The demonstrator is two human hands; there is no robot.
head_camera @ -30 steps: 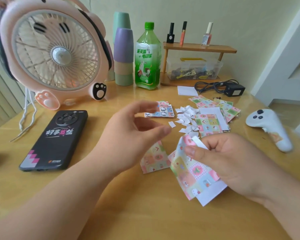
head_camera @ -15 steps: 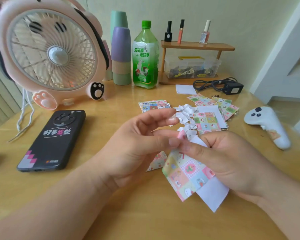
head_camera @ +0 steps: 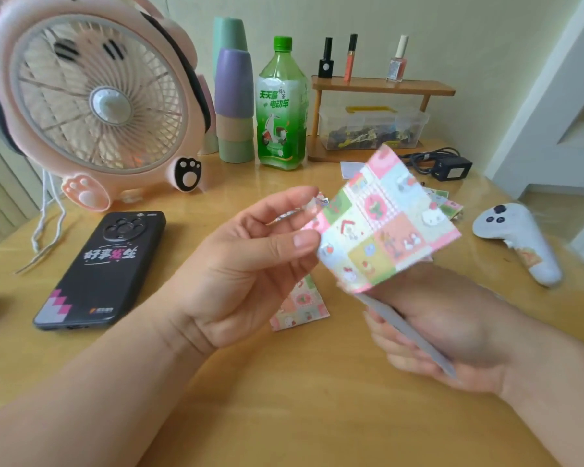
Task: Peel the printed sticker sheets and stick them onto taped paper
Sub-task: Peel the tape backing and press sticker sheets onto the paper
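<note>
Now both hands hover above the tabletop, right of the black phone.

Left hand: fingers curled, thumb and forefinger pinching the left edge of the printed sticker sheet. A shiny clear strip shows between the two fingertips.

The sheet hangs in the air, tilted. It is a patchwork of pink, green and cream squares with cartoon cats, facing the camera.

Right hand: blurred, farther right of the phone and lower than the sheet. Its fingers curl around a white backing paper that runs down from the sheet's bottom edge.

A second sticker sheet lies flat on the tabletop right of the phone, partly hidden under the left hand. More printed sheets show beyond the raised one, far right of the phone.

Behind the phone: pink paw-footed fan. Behind and right of it: stacked cups, green tea bottle, and a small wooden shelf carrying nail polish bottles.

Far right of the phone: white handheld controller.
</note>
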